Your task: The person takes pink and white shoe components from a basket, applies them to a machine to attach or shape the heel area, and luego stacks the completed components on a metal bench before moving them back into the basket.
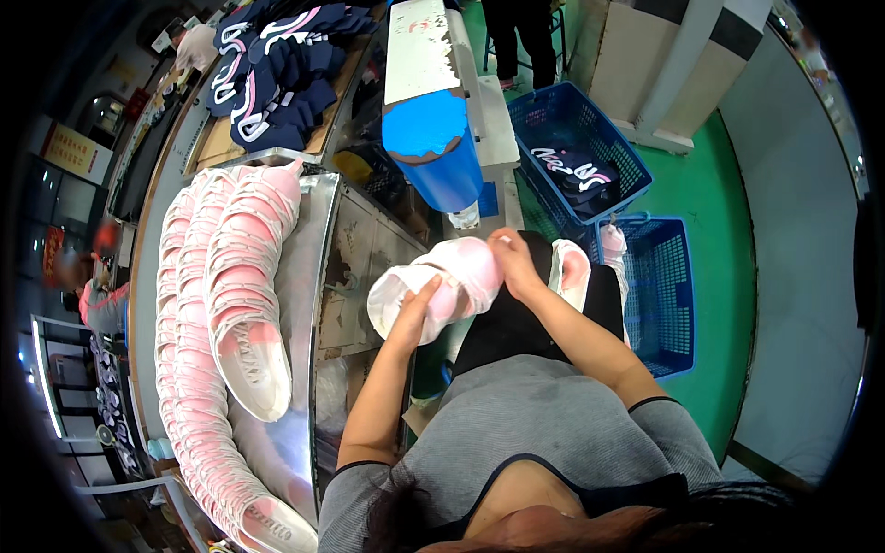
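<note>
A pink and white shoe upper [473, 264] is held between my two hands in front of my lap. The fingers of my left hand [415, 315] close round its white open end, the thumb lying on the outside. At the pink rounded end, my right hand [518, 265] has its fingers bent against the edge in a pinch. Just beyond the upper stands a machine with a blue and white head [429, 138], its lower tip close above the upper. Another pink and white upper [573, 269] rests on my dark-clothed lap, right of my right hand.
Long nested rows of pink uppers [247, 267] lie on a metal-topped table [300, 405] at left. Dark blue pieces [277, 83] pile up behind. Two blue baskets [687, 304] stand at right, the farther holding dark pieces. A person's legs [521, 41] show at the back.
</note>
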`<state>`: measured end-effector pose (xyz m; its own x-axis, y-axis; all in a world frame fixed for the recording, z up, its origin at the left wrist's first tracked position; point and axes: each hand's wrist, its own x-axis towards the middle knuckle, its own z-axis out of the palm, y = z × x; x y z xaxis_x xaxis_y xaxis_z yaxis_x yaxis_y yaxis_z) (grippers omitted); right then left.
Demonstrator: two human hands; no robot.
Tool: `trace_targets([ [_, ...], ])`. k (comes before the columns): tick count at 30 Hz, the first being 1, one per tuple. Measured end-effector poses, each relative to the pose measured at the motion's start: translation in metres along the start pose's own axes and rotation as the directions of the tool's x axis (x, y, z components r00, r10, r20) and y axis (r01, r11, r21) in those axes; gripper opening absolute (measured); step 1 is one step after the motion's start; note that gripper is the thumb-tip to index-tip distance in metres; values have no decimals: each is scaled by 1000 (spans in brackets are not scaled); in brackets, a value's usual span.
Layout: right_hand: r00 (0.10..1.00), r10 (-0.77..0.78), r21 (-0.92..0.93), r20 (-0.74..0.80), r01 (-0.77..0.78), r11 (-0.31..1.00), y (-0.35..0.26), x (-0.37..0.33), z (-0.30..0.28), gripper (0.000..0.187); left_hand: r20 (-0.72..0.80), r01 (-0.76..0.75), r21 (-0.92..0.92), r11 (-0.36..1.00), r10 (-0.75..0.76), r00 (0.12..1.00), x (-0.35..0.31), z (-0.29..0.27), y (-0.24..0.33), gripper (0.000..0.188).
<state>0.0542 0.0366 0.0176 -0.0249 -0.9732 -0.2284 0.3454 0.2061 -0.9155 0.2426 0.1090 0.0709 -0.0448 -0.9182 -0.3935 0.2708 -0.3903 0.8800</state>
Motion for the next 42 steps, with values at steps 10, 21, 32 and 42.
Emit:
trace_targets([
  [10, 943, -89, -548, 322, 262, 794, -37, -13, 43, 54, -33, -113, 61, 992, 115, 993, 42, 3, 29, 42],
  [21, 971, -47, -238, 234, 104, 966, -45, 31, 7, 18, 75, -253, 179, 951, 243, 967, 88, 28, 31, 34],
  [32, 963, 182, -215, 201, -138, 967, -42, 102, 2, 11, 54, 119, -446, 887, -106, 993, 149, 23, 16, 33],
  [42, 939, 306, 30, -160, -305, 952, -33, 73, -90, 27, -335, -81, 160, 984, 131, 933, -14, 29, 16, 42],
])
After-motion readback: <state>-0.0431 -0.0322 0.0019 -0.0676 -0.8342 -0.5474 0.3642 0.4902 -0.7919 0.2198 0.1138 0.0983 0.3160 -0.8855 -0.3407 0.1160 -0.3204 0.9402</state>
